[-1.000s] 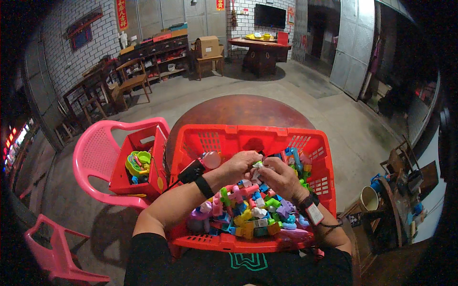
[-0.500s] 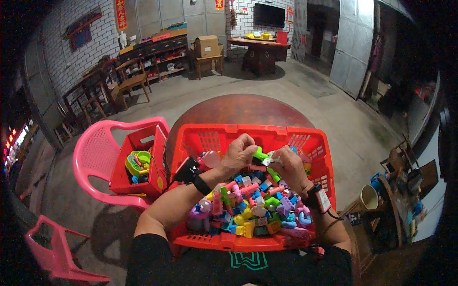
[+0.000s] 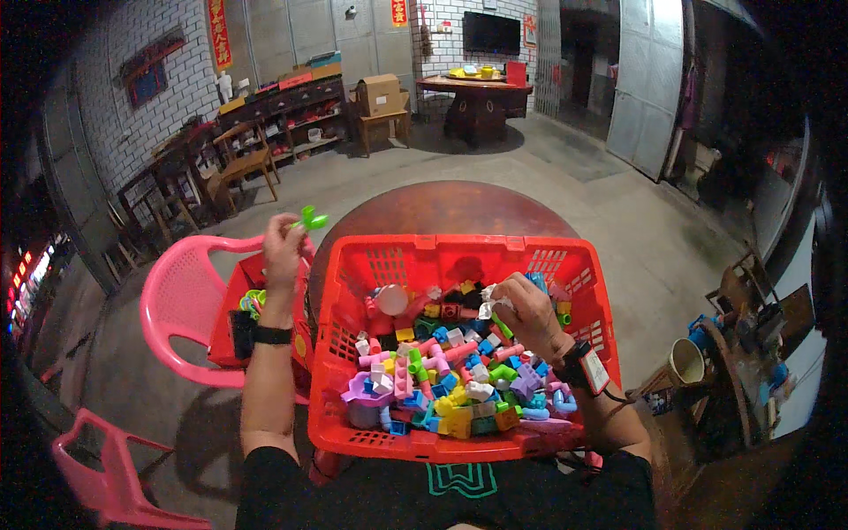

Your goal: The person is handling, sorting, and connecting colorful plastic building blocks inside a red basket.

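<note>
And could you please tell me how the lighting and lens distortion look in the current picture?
In the head view, the metal door is bright near its top, with a dark shadow beneath the far table; also in the head view, the near rim of the red basket bows outward, and the picture's corners go black.

The left hand (image 3: 283, 252) is raised at nine o'clock in the view, its forearm (image 3: 268, 389) pointing nearly straight to twelve. Its fingers (image 3: 284, 223) are bent, their tips pinched toward one o'clock. The right hand (image 3: 527, 311) sits lower, at four o'clock, with its forearm (image 3: 616, 420) slanting toward eleven. Its fingers (image 3: 512, 290) curl over in a pinch, tips aimed toward ten. The hands are well apart.
</note>
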The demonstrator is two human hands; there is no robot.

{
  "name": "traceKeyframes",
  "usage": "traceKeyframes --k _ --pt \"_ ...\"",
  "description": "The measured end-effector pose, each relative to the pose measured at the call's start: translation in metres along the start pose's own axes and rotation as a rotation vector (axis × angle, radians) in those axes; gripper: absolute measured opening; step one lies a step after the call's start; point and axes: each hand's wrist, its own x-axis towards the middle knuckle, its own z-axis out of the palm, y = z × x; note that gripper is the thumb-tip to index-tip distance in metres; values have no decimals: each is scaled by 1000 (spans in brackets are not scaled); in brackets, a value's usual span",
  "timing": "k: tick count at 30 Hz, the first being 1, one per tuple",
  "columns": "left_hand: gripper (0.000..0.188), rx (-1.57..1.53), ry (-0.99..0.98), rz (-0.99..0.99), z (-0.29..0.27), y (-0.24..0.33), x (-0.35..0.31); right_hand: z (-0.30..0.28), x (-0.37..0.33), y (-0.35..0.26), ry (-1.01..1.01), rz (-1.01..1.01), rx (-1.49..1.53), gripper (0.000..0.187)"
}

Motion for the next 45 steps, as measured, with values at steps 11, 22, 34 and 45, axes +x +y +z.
traceKeyframes --k 11,22,34,45 --pt "13 718 504 -294 -318 -198 -54 6 13 -12 -94 -18 132 16" --pt "26 1365 316 -334 -177 -147 -39 2 3 -4 -97 43 90 14" --pt "29 424 -798 483 81 12 -61 0 4 -6 -106 36 80 16" --pt "30 437 -1554 720 157 -3 -177 -7 2 0 -65 43 73 18"
